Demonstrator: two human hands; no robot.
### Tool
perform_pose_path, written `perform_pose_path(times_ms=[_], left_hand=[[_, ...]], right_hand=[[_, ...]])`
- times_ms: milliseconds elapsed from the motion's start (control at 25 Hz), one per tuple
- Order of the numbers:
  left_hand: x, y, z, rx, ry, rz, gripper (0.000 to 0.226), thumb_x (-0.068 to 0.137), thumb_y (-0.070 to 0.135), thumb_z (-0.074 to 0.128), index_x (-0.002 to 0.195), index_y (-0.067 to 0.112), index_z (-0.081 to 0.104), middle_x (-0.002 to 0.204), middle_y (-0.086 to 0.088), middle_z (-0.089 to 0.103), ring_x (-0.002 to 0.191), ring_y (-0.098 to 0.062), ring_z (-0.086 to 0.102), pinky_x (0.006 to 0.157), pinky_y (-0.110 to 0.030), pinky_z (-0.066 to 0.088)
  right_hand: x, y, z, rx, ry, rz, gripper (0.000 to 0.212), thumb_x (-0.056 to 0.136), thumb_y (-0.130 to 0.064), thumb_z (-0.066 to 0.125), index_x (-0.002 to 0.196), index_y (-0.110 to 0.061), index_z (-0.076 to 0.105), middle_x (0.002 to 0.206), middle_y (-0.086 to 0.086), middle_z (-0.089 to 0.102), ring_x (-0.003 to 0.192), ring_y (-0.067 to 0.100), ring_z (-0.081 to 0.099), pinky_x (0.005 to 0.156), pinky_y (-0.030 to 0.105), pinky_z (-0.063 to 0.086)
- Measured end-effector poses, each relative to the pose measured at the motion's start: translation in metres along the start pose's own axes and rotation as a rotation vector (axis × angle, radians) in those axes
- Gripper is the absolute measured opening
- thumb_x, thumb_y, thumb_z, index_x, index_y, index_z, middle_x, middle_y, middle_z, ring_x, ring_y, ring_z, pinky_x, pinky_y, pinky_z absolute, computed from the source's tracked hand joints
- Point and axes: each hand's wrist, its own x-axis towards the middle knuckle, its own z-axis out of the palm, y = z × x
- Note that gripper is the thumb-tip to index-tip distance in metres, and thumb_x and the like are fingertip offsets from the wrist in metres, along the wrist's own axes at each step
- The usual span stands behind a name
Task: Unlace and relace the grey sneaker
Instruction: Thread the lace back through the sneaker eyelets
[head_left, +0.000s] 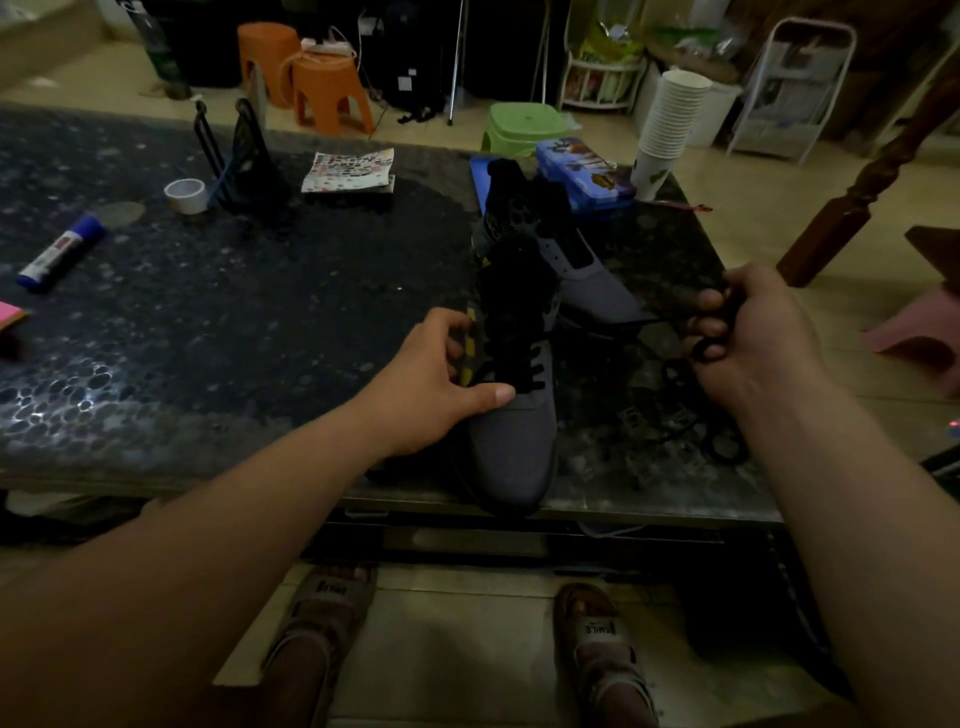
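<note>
The grey sneaker (511, 441) lies at the near edge of the tabletop (260, 312), right in front of you. Its toe points back at you and hangs a little over the rim. Black lacing crosses its upper eyelets.

Your left grip (436, 384) is clamped on the shoe from its left side. The thumb (488, 397) lies flat across the top, just below the lowest crossing of lace. The fingers curl down over the left flank against the yellow markings, so this grip is closed around the sneaker itself.

Your right grip (748, 332) sits well out to the right of the shoe, above the tabletop. Its fingers are curled tight around a black lace (631, 323), with a small loop of it showing at the lower fingers. From there the lace runs in a fairly straight line back to the sneaker's right side. More dark lace seems to lie in loose loops on the tabletop below that grip, though the light is too dim to be sure.

A second sneaker (587, 280) stands just behind the first, its eyelets bare. Farther off on the tabletop are a glue stick (60, 252), a tape roll (186, 195), a blue pencil case (584, 174) and a stack of paper cups (670, 124).
</note>
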Motion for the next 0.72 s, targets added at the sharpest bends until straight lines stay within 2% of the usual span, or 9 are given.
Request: perform_pose_path(times_ms=[120, 200, 280, 360, 440, 520, 640, 720], left_hand=[[-0.001, 0.0, 0.001, 0.062, 0.023, 0.022, 0.066, 0.079, 0.046, 0.086, 0.126, 0.034, 0.04, 0.121, 0.003, 0.048, 0.096, -0.003, 0.054, 0.078, -0.015, 0.042], [-0.002, 0.002, 0.001, 0.088, 0.025, 0.029, 0.061, 0.081, 0.045, 0.085, 0.121, 0.032, 0.042, 0.119, 0.005, 0.047, 0.094, 0.0, 0.051, 0.076, -0.012, 0.039], [-0.004, 0.004, 0.002, 0.11, 0.032, 0.016, 0.054, 0.081, 0.046, 0.084, 0.114, 0.029, 0.044, 0.115, 0.007, 0.048, 0.092, -0.001, 0.051, 0.073, -0.015, 0.039], [-0.006, 0.007, 0.001, 0.163, 0.04, 0.002, 0.047, 0.082, 0.049, 0.082, 0.104, 0.026, 0.047, 0.107, 0.007, 0.049, 0.087, -0.004, 0.052, 0.068, -0.02, 0.039], [-0.007, 0.009, -0.004, 0.235, 0.01, 0.022, 0.042, 0.086, 0.052, 0.077, 0.091, 0.02, 0.051, 0.096, 0.005, 0.05, 0.077, -0.007, 0.05, 0.063, -0.024, 0.037], [-0.007, 0.01, -0.011, 0.231, -0.063, 0.038, 0.039, 0.092, 0.051, 0.07, 0.083, 0.016, 0.055, 0.083, 0.004, 0.054, 0.068, -0.007, 0.049, 0.061, -0.027, 0.036], [-0.005, 0.011, -0.024, 0.002, -0.084, -0.025, 0.028, 0.101, 0.036, 0.063, 0.086, 0.013, 0.061, 0.069, 0.003, 0.063, 0.057, -0.005, 0.048, 0.058, -0.027, 0.039], [-0.004, 0.016, -0.032, -0.156, -0.062, -0.038, 0.019, 0.103, 0.025, 0.062, 0.089, 0.012, 0.06, 0.066, -0.002, 0.067, 0.06, -0.015, 0.057, 0.063, -0.031, 0.045]], right_hand=[[0.008, -0.009, -0.013, 0.026, 0.141, -0.088, 0.014, 0.094, -0.028, 0.054, 0.083, -0.024, 0.048, 0.062, -0.008, 0.052, 0.043, 0.006, 0.033, 0.037, 0.019, 0.02], [0.012, -0.015, -0.025, 0.083, 0.211, -0.146, 0.008, 0.095, -0.03, 0.054, 0.094, -0.021, 0.054, 0.066, -0.008, 0.056, 0.043, 0.005, 0.037, 0.037, 0.02, 0.023], [0.017, -0.018, -0.035, 0.065, 0.246, -0.16, 0.015, 0.095, -0.032, 0.055, 0.104, -0.021, 0.057, 0.07, -0.008, 0.059, 0.043, 0.005, 0.04, 0.037, 0.02, 0.024], [0.013, -0.015, -0.037, -0.154, 0.223, -0.11, 0.015, 0.094, -0.036, 0.055, 0.1, -0.023, 0.059, 0.075, -0.007, 0.063, 0.045, 0.005, 0.042, 0.038, 0.02, 0.026], [0.0, -0.006, -0.032, -0.533, 0.122, -0.08, 0.016, 0.097, -0.037, 0.055, 0.095, -0.023, 0.062, 0.08, -0.004, 0.067, 0.05, 0.008, 0.045, 0.043, 0.024, 0.031], [-0.014, 0.009, -0.024, -0.867, -0.017, -0.162, 0.023, 0.101, -0.034, 0.057, 0.093, -0.015, 0.066, 0.085, 0.0, 0.072, 0.058, 0.014, 0.053, 0.052, 0.03, 0.039], [-0.027, 0.024, -0.018, -1.217, -0.117, -0.273, 0.029, 0.101, -0.039, 0.06, 0.093, -0.013, 0.069, 0.089, 0.006, 0.073, 0.077, 0.023, 0.065, 0.065, 0.034, 0.048], [-0.031, 0.025, -0.013, -1.449, -0.025, -0.405, 0.033, 0.098, -0.045, 0.06, 0.107, -0.013, 0.067, 0.106, 0.011, 0.068, 0.094, 0.029, 0.064, 0.077, 0.041, 0.054]])
